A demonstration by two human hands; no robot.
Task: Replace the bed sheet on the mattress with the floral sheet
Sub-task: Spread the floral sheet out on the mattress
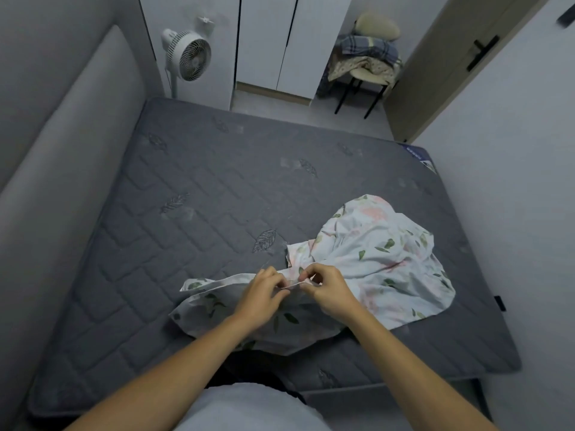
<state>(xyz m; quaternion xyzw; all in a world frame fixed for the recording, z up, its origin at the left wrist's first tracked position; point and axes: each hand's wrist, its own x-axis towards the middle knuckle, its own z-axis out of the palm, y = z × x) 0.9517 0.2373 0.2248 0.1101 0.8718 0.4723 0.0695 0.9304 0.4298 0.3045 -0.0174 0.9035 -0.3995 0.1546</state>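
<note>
1. Head view, work surface: I see a bare grey quilted mattress (193,219) filling most of the frame, with a padded grey headboard (62,144) along its left side.
2. Head view, task item: the floral sheet (373,259) lies bunched on the near right part of the mattress (white fabric with green leaves and pink blooms). One end of it trails left toward the near edge.
3. Head view, left hand (259,295): fingers are curled, pinching a hem of the floral sheet just left of the other hand.
4. Head view, right hand (329,290): fingers and thumb pinch the same hem; the two hands almost touch.
5. Head view, background: I note a white fan (188,56) beyond the far left corner, white wardrobe doors (267,42) behind it, and a chair (364,79) piled with folded bedding near a door (466,57).
</note>
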